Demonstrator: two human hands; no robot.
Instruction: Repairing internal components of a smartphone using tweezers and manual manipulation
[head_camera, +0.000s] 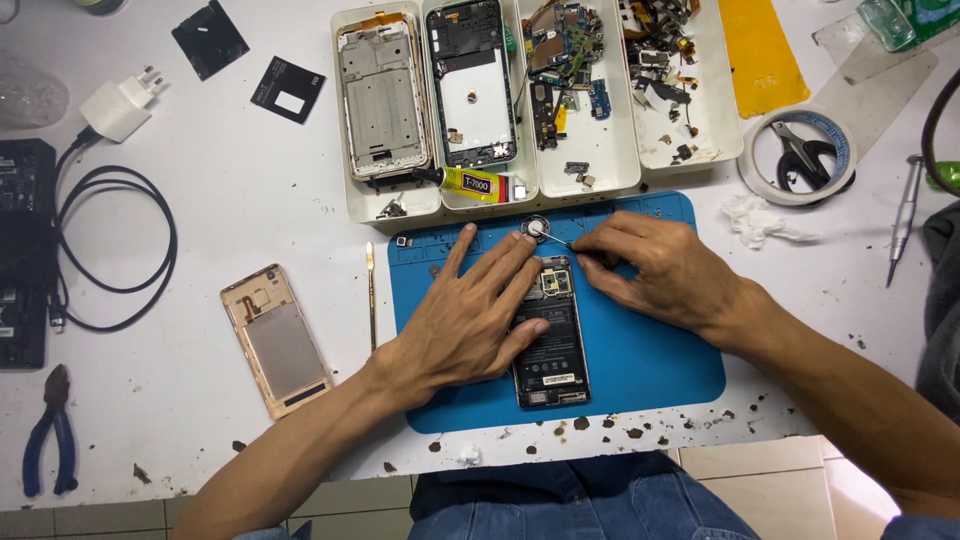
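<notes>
1. On the far left of the white desk (250, 190) lie blue-handled pliers (48, 432), a coiled black cable (115, 250) and a white charger plug (118, 105).
2. Further in, a gold phone back cover (277, 340) lies face down, well apart from the blue work mat (640, 350); a thin metal pry tool (371, 290) rests between them.
3. On the mat, the left hand (470, 310) lies flat with fingers spread, pressing on the opened phone (548, 335) to steady it.
4. The phone lies lengthwise at the mat's centre, back removed: a black battery fills the middle, with a circuit board and metal shields at the top end.
5. The right hand (665, 265) pinches a slim tool (553, 236), its tip by a small round part (535, 228) just above the phone.
6. A slip of the tip could likely scratch the board or flick the small part away; pressing hard on the bare battery risks damage.
7. Behind the mat, white trays (590, 160) hold phone frames, loose parts and a yellow glue tube (470, 182).
8. To the right sit a tape roll (760, 175) around scissors (805, 160), and a screwdriver (905, 215).
</notes>
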